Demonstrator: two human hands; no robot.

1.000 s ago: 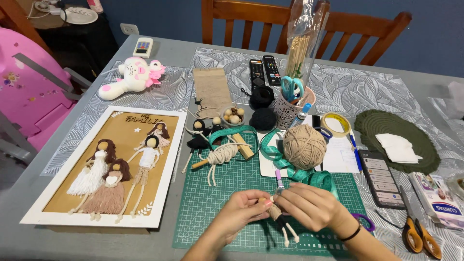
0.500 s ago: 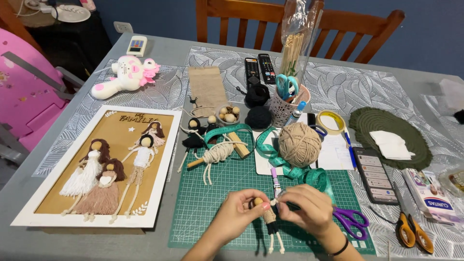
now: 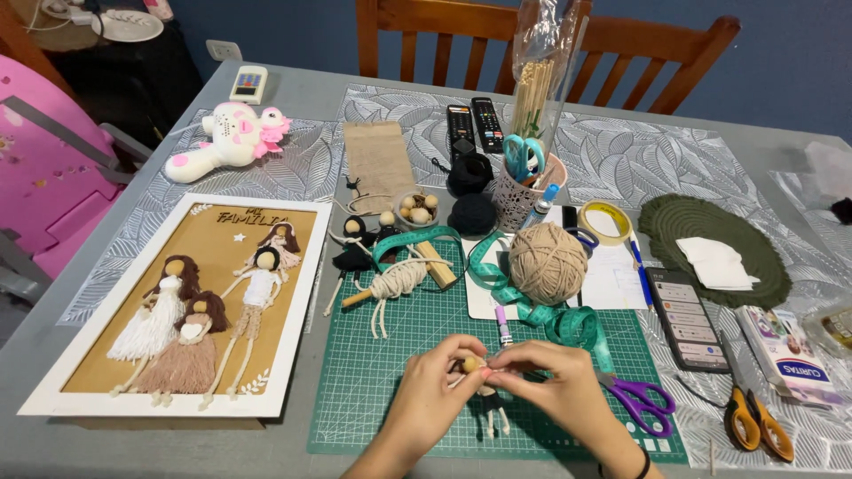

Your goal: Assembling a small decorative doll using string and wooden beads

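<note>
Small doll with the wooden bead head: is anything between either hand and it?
Nothing visible. The left hand and the right hand both pinch the small doll at its bead head, above the green cutting mat; its legs hang free below.

Home dining table used as a craft bench. Signs: wooden dining chairs at the far side, leaf-print placemats, two TV remotes, a plush toy, pink kids' furniture at the left. Craft gear: green cutting mat, ball of twine, scissors, tape measure, framed yarn-doll picture
</note>
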